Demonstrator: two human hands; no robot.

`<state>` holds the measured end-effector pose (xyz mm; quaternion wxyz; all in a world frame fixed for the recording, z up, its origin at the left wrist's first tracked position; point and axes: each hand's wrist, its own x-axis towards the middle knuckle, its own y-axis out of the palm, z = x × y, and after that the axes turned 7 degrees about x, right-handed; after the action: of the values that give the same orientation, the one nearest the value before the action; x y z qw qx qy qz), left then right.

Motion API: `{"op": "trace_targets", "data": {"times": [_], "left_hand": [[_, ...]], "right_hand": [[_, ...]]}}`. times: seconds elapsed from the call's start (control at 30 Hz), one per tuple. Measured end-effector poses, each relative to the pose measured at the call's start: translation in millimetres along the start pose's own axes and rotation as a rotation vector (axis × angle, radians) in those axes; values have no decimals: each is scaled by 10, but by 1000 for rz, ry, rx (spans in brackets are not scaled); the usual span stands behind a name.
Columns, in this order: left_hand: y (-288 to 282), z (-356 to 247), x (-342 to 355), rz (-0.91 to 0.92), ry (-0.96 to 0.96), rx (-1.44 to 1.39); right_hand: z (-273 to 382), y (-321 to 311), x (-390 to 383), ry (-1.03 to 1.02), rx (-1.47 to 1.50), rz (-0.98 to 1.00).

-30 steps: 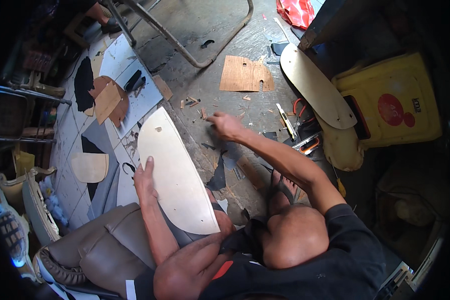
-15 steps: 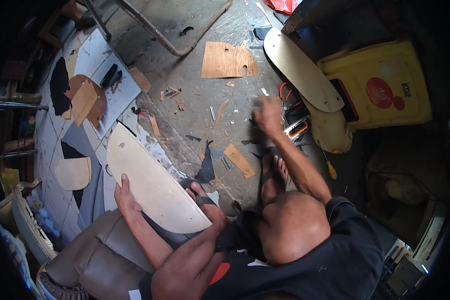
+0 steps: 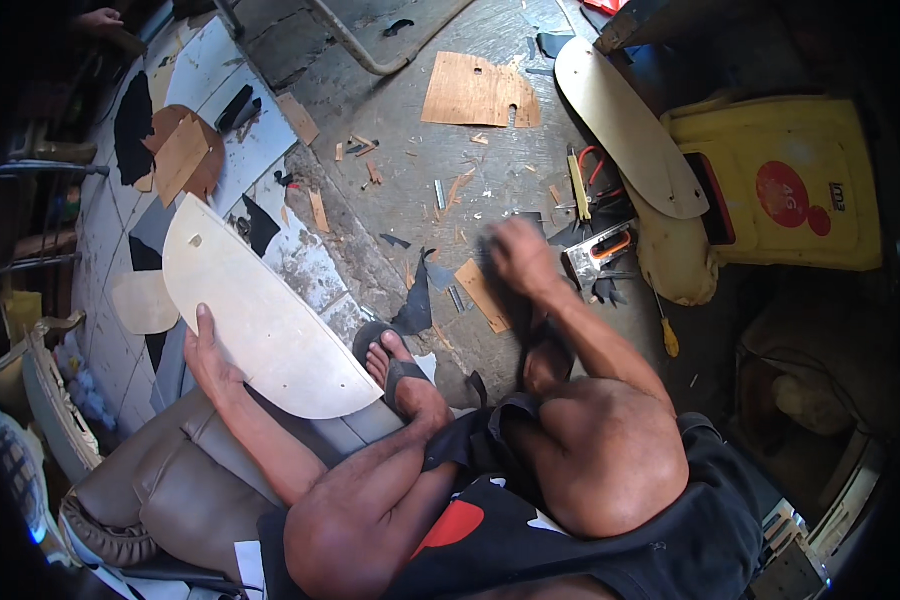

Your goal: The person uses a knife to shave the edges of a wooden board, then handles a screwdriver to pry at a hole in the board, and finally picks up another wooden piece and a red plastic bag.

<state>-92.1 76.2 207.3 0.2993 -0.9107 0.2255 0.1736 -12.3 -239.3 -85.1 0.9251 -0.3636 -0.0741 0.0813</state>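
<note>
My left hand [image 3: 213, 358] grips the lower left edge of a pale, half-oval wooden panel [image 3: 270, 315], thumb on its upper face. The panel slants over my left foot's side, with small holes in it. My right hand [image 3: 523, 262] is above the floor, left of the staple gun [image 3: 602, 250]; motion smears its fingers, so I cannot see whether it holds anything. Beyond the staple gun lie a yellow utility knife [image 3: 578, 185] and red-handled pliers [image 3: 592, 168]. A strip of brown wood [image 3: 482, 295] rests beside my right hand.
A long pale panel [image 3: 625, 130] leans by a yellow plastic container [image 3: 790, 185] at right. A yellow-handled screwdriver [image 3: 670, 338] lies nearer. Cut plywood [image 3: 475, 92], wood chips and black scraps [image 3: 415, 300] litter the floor. Another person's hand [image 3: 102, 18] shows far left.
My right hand has moved left and nearer, away from the tools; the utility knife now shows beside the pliers. My left hand has shifted the panel leftward. The whole view has tilted slightly.
</note>
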Motion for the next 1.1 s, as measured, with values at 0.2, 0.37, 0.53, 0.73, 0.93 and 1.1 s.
{"op": "trace_targets", "data": {"times": [0.2, 0.37, 0.53, 0.73, 0.93, 1.1], "left_hand": [[47, -604, -119, 172, 215, 253], [62, -752, -144, 137, 270, 316], [23, -835, -166, 133, 308, 358], [-33, -1025, 17, 189, 386, 397], [-166, -1231, 280, 257, 454, 429], [-109, -1367, 425, 311, 501, 453]], "right_hand": [[598, 375, -238, -192, 116, 305], [328, 721, -180, -98, 25, 373], [517, 482, 145, 111, 166, 267], [64, -276, -5, 206, -143, -124], [-588, -1017, -868, 406, -547, 127], [-770, -1256, -950, 203, -584, 213]]}}
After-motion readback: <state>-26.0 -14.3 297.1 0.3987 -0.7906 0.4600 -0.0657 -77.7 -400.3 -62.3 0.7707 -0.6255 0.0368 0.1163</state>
